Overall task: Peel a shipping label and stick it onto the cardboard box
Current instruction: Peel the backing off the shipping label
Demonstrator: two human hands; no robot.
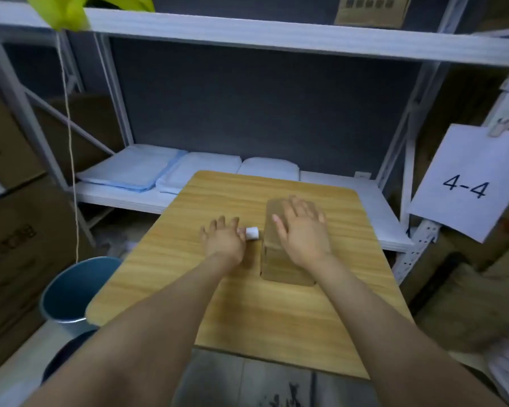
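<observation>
Here your right hand (301, 230) lies flat, fingers spread wide, on the top face of the cardboard box (288, 259), which stands near the middle of the wooden table (276, 318). That looks like a steadying press: the box seems light, and a palm on top should keep it from sliding while the other hand works. No label shows on the parts of the box you can see, so the sticking step seems not yet done.

Your left hand (224, 239) rests palm down on the table just left of the box, fingers loosely splayed and holding nothing firmly that can be made out. Its fingertip side touches the small white label roll (252, 233), which lies on the table between that hand and the box, close to both. Whether a finger is actually pinching the roll or only resting against it cannot be told; the frame is soft there.

Keeping the roll beside the box makes sense, since the peeled label then has only a short way to travel. The blue bin (71, 292) sits below the table's left edge, perhaps for the backing paper.
</observation>
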